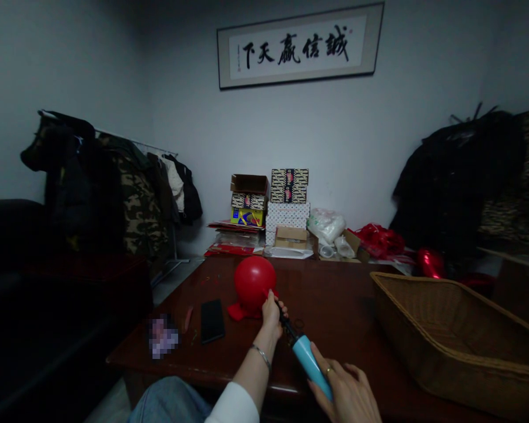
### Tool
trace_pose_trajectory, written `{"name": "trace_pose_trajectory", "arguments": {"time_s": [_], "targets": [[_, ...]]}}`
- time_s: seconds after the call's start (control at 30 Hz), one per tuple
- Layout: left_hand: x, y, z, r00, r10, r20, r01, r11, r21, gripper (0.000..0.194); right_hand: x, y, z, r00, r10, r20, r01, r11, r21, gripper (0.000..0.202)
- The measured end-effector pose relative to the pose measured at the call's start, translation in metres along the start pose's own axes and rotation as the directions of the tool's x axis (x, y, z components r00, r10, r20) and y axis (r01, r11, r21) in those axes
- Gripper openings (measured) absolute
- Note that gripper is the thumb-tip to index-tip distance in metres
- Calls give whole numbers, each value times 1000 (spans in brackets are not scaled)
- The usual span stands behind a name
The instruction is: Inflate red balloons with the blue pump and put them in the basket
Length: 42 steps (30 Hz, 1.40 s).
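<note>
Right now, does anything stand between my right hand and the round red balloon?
Yes. The light-blue cylindrical pump reaches from your right hand toward the round red balloon, and your bare left hand is closed where the pump's black front end meets the balloon.

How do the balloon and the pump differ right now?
The balloon is red and round; the pump is long, with a light-blue part. The left hand is at the balloon's near edge; the right hand holds the pump's blue part. Both have a hand at them.

Left fingers (270, 297) hold a red balloon (254, 281), right fingers (321, 359) a blue pump (307, 359).
</note>
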State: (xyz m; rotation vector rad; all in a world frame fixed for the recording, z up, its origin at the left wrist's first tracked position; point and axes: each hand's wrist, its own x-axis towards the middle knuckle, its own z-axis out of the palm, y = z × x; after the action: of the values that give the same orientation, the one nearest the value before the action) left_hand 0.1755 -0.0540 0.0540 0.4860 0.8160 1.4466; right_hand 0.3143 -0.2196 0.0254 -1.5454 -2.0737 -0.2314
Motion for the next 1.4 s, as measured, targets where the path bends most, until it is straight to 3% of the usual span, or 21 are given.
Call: {"name": "trace_pose_trajectory", "arguments": {"time_s": [0.3, 0.57, 0.77, 0.93, 1.17, 1.4], "targets": [[-3, -3, 2, 999, -26, 26, 27, 999, -24, 45, -24, 21, 2, 986, -120, -112, 108, 988, -109, 66], [-3, -7, 0, 1000, 5, 15, -5, 999, -37, 48, -22, 23, 5, 993, -91, -75, 84, 993, -86, 61], [-6, -13, -4, 1000, -10, 3, 11, 999, -42, 47, -8, 10, 3, 1000, 10, 25, -10, 1000, -2, 52], [-12, -21, -1, 999, -49, 17, 50, 997, -53, 46, 18, -8, -5, 992, 106, 66, -104, 994, -31, 45], [-8, -15, -4, 1000, -16, 24, 17, 998, -58, 42, 36, -20, -10, 986, 125, 106, -118, 990, -72, 48], [-6, -9, 0, 999, 41, -6, -41, 998, -40, 33, 30, -24, -11, 995, 90, 30, -88, 993, -85, 47]]}}
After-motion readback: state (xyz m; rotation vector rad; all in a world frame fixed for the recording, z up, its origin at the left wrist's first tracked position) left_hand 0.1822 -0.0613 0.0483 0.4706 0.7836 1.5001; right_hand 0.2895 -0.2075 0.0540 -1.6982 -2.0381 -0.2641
